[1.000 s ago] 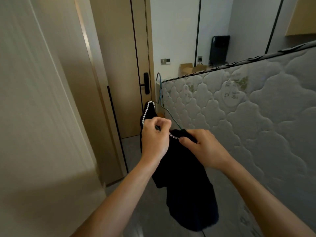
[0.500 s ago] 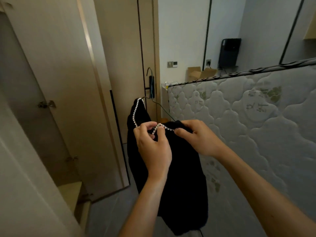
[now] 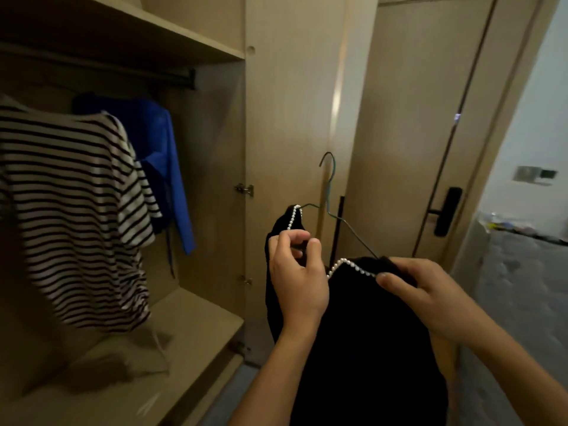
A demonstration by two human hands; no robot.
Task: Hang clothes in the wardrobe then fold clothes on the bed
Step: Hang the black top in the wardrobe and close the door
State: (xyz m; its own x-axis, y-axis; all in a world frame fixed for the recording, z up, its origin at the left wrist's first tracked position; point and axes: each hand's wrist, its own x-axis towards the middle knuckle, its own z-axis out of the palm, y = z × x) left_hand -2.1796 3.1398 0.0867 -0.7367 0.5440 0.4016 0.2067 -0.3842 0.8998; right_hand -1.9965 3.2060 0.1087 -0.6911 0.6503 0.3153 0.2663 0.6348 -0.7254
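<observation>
A black garment (image 3: 362, 327) with a pearl-trimmed neckline hangs on a thin wire hanger (image 3: 330, 192) in front of me. My left hand (image 3: 296, 278) pinches the garment's left shoulder just below the pearls. At the right shoulder, my right hand (image 3: 421, 293) grips the fabric where the hanger's arm goes in. The hanger's hook stands free above both hands. To the left is the open wardrobe (image 3: 196, 210), its dark rail (image 3: 129, 72) running under a shelf.
A striped top (image 3: 70, 195) and a blue top (image 3: 159, 155) hang from the rail at the left. Beige cloth (image 3: 123, 358) lies on the wardrobe's bottom shelf. The wardrobe door (image 3: 295, 118) stands open behind the hanger. A room door with a black handle (image 3: 445, 210) is at right, a mattress edge (image 3: 522, 287) below it.
My view has swung left, from the upright mattress to the open wardrobe interior. Both hands keep hold of the black garment on its hanger, carried toward the wardrobe.
</observation>
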